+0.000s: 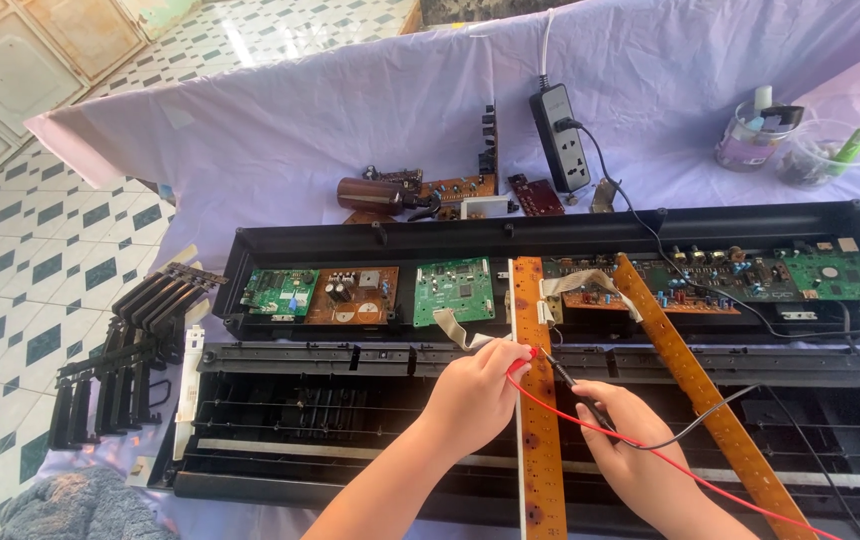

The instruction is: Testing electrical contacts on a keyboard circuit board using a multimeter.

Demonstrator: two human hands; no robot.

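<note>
My left hand (472, 392) pinches a red test probe (524, 357) whose tip rests on a long brown circuit strip (540, 440) lying across an opened black keyboard frame (290, 425). A red lead (710, 480) runs from it toward the lower right. My right hand (630, 445) holds a black test probe (575, 388), its tip touching the same strip just right of the red one. A second brown strip (695, 385) lies slanted to the right of my right hand.
The black upper case (250, 245) holds green and brown circuit boards (455, 292). Loose black keys (120, 360) lie at the left. A power strip (562, 135), a brown bottle (370, 195), small boards and plastic jars (755, 135) sit on the lilac cloth behind.
</note>
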